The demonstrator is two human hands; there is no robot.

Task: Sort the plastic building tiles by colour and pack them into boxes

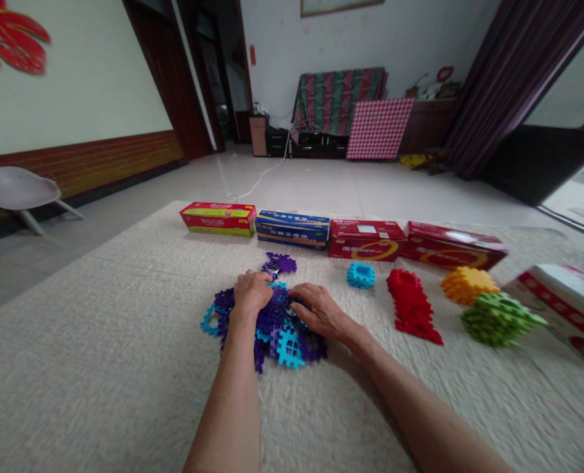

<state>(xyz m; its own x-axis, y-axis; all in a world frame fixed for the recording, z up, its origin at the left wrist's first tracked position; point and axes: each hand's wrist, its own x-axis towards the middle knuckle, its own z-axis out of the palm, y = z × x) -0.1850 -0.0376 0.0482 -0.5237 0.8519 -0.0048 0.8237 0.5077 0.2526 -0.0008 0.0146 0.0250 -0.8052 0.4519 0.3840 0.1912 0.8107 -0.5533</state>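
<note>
Because the tiles (270,318) lie loosely overlapped, purple and blue together, on the cloth (124,368), uneven side pressure could scatter them. The left hand (253,290), fingers bent, rests at their far left; the right hand (320,313), half curled, lies at their right edge. Whether either grips a tile cannot be told. A wide rightward sweep could strike the blue stack (361,276) or topple the sloping red stack (410,303).

The purple and light-blue pieces (274,316) in the near middle look to be of plastic, with slight gloss. The blue box (292,231), farther, is of smooth printed cardboard. Below it, the cover (124,348) is of matt cloth, rough and wrinkled. The far floor (316,184) has smooth, shiny tiles.
</note>
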